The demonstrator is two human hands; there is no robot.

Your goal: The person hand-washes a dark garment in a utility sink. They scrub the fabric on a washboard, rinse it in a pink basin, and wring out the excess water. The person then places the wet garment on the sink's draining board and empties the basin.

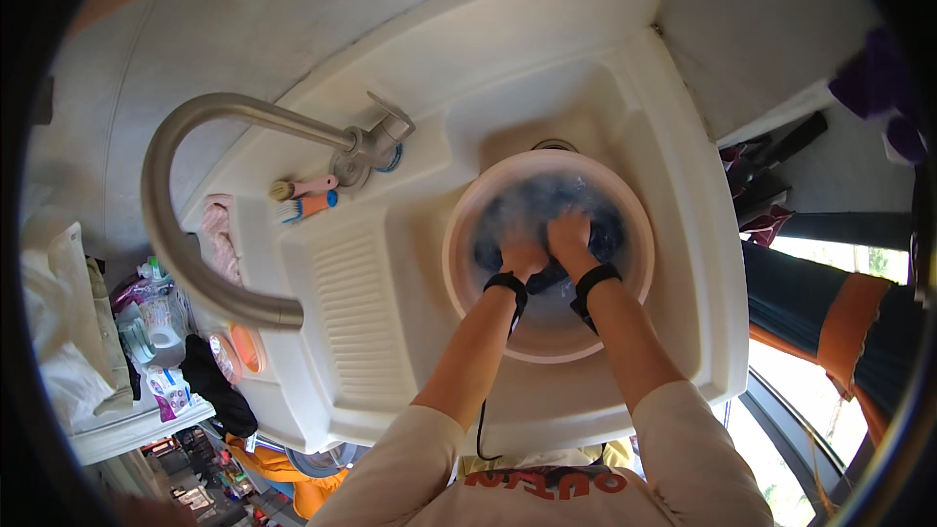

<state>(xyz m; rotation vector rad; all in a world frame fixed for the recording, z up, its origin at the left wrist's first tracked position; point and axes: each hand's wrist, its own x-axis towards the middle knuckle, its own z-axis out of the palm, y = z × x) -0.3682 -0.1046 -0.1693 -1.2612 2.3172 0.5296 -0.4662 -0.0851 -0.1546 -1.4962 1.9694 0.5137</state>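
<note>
A pale pink round basin (pixel 455 234) sits in a cream laundry sink (pixel 681 293) before me. Cloudy water and a dark blue cloth (pixel 607 233) fill much of it. Both of my hands are down in the basin. My left hand (pixel 523 255) is on the cloth, its fingers blurred and partly hidden by the water. Close beside it, my right hand (pixel 569 231) has its fingers curled into the dark cloth. Black bands (pixel 597 279) circle both wrists.
A curved metal faucet (pixel 157 190) arches over the left side. Two brushes, one with a pink handle (pixel 316 184) and one orange and blue (pixel 315 205), lie by its base. Left of the ribbed washboard (pixel 362 315) are a pink cloth (pixel 218 234) and a soap dish (pixel 247 348).
</note>
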